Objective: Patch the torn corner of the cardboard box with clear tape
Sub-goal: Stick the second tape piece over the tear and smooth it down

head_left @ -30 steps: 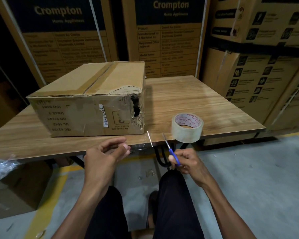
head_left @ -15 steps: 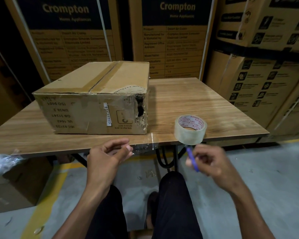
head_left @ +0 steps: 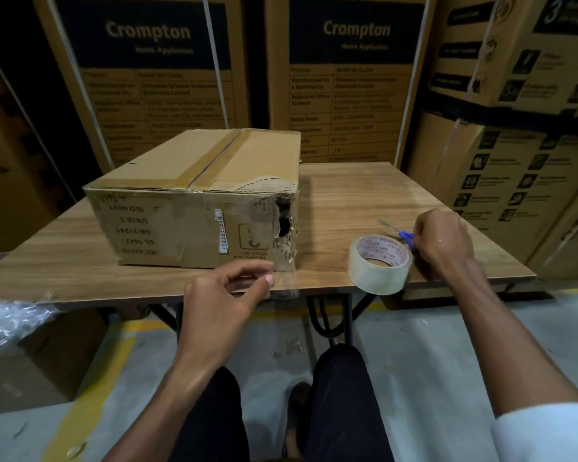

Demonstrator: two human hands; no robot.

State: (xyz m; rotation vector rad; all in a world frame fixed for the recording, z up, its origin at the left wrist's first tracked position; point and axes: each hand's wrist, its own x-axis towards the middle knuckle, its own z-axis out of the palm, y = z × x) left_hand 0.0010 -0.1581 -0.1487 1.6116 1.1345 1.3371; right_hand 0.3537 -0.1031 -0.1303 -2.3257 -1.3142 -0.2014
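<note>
Head view. Since the earlier frames the right hand (head_left: pixel 442 243) has travelled from below the table edge up onto the table (head_left: pixel 364 201), at 3 o'clock of the tape roll (head_left: pixel 379 265); its fingers are closed on the blue-handled scissors (head_left: pixel 402 234), blades pointing toward 10 o'clock. The left hand (head_left: pixel 221 295) remains at the near table edge, thumb and forefinger pinched on a cut strip of clear tape (head_left: pixel 286 283), which appears to hang free toward 3 o'clock, though glare makes its outline uncertain.

The cardboard box (head_left: pixel 194 201) sits at 12 o'clock of the left hand. Its torn corner (head_left: pixel 284 228) faces the camera, an open hole with ragged edges, not yet covered.

Risk: held by one end only, the strip could fold and stick to itself or the table edge.

Contents: nothing visible through the hole; the interior is dark.
</note>
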